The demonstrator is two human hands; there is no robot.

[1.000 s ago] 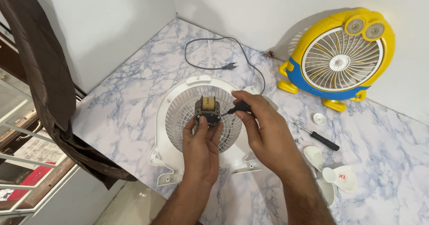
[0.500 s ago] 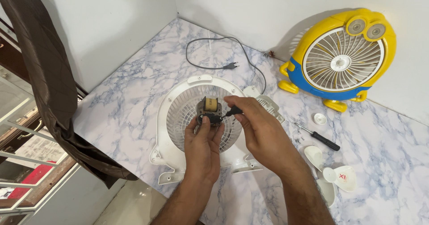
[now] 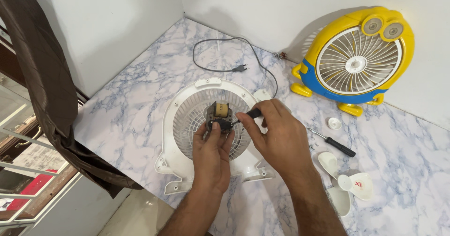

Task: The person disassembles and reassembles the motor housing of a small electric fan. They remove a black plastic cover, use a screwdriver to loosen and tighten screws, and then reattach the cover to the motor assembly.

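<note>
Inside white fan housing (image 3: 187, 100), fingers (image 3: 213, 132) steady motor (image 3: 219, 115).

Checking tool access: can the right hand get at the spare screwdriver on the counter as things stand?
Probably yes, once freed. The spare screwdriver lies in the open on the counter, just right of the right hand, nothing between them. But that hand already grips a screwdriver at the motor.
</note>
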